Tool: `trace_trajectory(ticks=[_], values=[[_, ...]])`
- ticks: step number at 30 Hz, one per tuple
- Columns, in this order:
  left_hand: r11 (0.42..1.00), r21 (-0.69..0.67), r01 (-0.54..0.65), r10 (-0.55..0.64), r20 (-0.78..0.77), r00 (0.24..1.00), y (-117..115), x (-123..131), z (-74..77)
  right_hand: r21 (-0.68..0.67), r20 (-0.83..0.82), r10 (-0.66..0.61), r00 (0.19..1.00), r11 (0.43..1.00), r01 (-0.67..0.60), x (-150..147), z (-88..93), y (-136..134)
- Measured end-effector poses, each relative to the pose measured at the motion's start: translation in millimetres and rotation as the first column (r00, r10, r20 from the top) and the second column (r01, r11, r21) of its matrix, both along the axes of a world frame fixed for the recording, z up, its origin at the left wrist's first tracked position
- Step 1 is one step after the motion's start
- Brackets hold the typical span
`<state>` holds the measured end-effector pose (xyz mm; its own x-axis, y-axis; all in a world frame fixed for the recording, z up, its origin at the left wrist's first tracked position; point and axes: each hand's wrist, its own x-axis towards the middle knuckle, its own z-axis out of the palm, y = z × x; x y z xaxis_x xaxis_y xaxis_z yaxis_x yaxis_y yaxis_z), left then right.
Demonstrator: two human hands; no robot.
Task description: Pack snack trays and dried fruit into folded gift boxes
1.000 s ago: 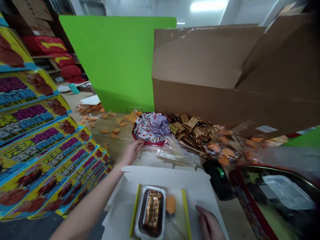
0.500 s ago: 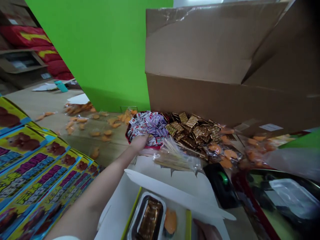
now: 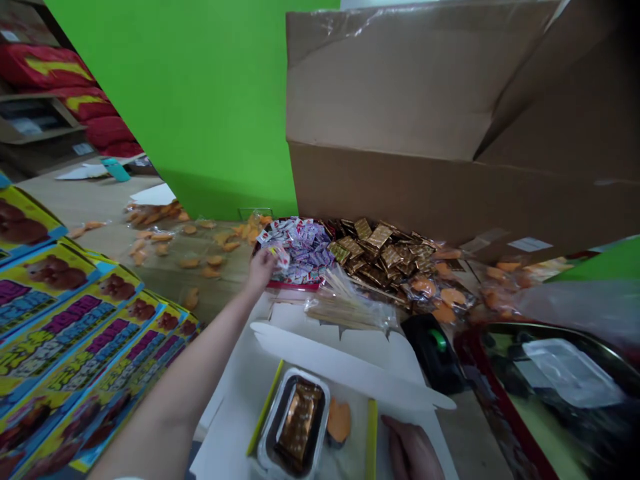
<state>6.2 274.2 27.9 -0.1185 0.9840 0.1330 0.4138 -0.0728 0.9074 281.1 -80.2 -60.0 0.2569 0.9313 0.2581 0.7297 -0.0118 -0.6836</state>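
Along the left side, a slanted stack of yellow printed boxes [image 3: 65,320] runs close beside the person's left arm, which stretches forward over the white card carton [image 3: 320,353]. The left hand [image 3: 260,272] pinches a small white-and-red sachet [image 3: 279,256] at the edge of the heap in a red tray [image 3: 290,285], with little room between the hand and the rim. Just right of it lies a bagged bundle of wooden sticks [image 3: 350,308]. In the carton sits a foil tray [image 3: 293,423] holding a gold packet, an orange piece beside it. The right hand [image 3: 411,448] lies open, fingers together, on the carton's right edge, well apart from a black device [image 3: 433,352]. Farther right stands a red-rimmed tray [image 3: 480,380].
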Motion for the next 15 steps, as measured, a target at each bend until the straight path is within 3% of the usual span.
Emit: trace_trajectory(ticks=[3, 5, 6, 7, 8, 9, 11, 12, 15], values=[[0.96, 0.166, -0.226, 0.198, 0.171, 0.965, -65, -22, 34.6, -0.042, -0.006, 0.029, 1.0, 0.999, -0.03, 3, -4.7, -5], [0.808, 0.429, -0.405, 0.247, 0.377, 0.893, -130, -38, 50.5, -0.044, -0.001, 0.048, 0.999, 0.998, -0.048, 3, -6.7, -9], [0.714, 0.537, -0.449, 0.289, 0.358, 0.888, -164, -43, 53.7, -0.041, 0.006, 0.061, 0.998, 0.997, -0.061, 3, -6.9, -9], [0.698, 0.6, -0.391, 0.291, 0.261, 0.92, -197, -46, 52.8, -0.036, 0.014, 0.075, 0.997, 0.997, -0.074, 2, -6.5, -9], [0.805, 0.562, -0.191, 0.165, 0.098, 0.981, -226, -45, 48.0, -0.032, 0.024, 0.086, 0.996, 0.996, -0.085, 2, -5.8, -9], [0.869, 0.489, 0.078, -0.027, -0.11, 0.994, -250, -42, 39.9, -0.031, 0.032, 0.096, 0.995, 0.995, -0.095, 1, -5.0, -8], [0.841, 0.286, 0.458, -0.319, -0.422, 0.849, -281, -30, 19.1, -0.025, 0.046, 0.106, 0.993, 0.994, -0.105, 1, -3.8, -7], [0.802, 0.18, 0.57, -0.412, -0.525, 0.745, -288, -24, 9.3, -0.02, 0.05, 0.108, 0.993, 0.994, -0.107, 2, -3.4, -6], [0.731, -0.068, 0.679, -0.544, -0.658, 0.52, -295, -15, -7.0, -0.023, 0.027, 0.107, 0.994, 0.994, -0.107, 3, -1.8, -8]])
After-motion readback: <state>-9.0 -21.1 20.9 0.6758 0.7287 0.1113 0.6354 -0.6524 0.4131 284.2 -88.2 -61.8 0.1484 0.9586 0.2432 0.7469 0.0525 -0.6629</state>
